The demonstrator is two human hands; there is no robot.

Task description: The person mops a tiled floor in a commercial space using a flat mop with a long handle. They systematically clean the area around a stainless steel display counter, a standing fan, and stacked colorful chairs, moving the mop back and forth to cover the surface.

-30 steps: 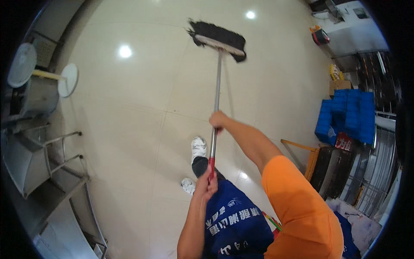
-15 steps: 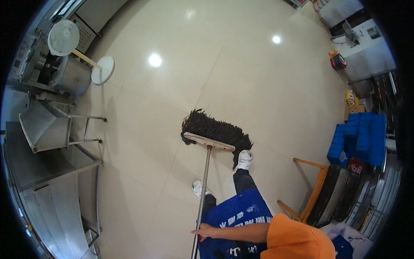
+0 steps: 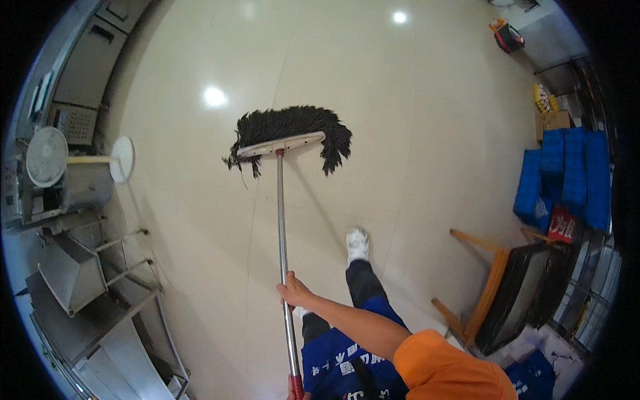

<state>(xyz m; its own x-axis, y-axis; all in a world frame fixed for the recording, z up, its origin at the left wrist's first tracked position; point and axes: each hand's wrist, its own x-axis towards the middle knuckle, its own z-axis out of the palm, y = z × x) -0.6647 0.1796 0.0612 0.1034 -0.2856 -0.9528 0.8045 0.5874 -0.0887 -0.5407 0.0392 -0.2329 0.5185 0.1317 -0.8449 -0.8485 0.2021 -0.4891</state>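
A wide mop with a dark, shaggy head on a pale bar lies on the floor ahead of me. Its metal pole runs back toward me and ends in a red grip. Midway down the pole, my right hand is closed around it, the arm in an orange sleeve reaching in from the lower right. At the lower edge my left hand, only partly in view, wraps the red grip. My white shoe and blue apron show below the mop head.
Metal carts line the left side, beside a round white-topped stand. To the right are a wooden-framed stool with a dark seat, stacked blue crates and a cardboard box. A red-and-black item stands farther off. The floor is pale and glossy.
The mop head has moved away from me and to the left, and its bar has turned. My right hand is farther forward. My left hand now shows at the lower edge.
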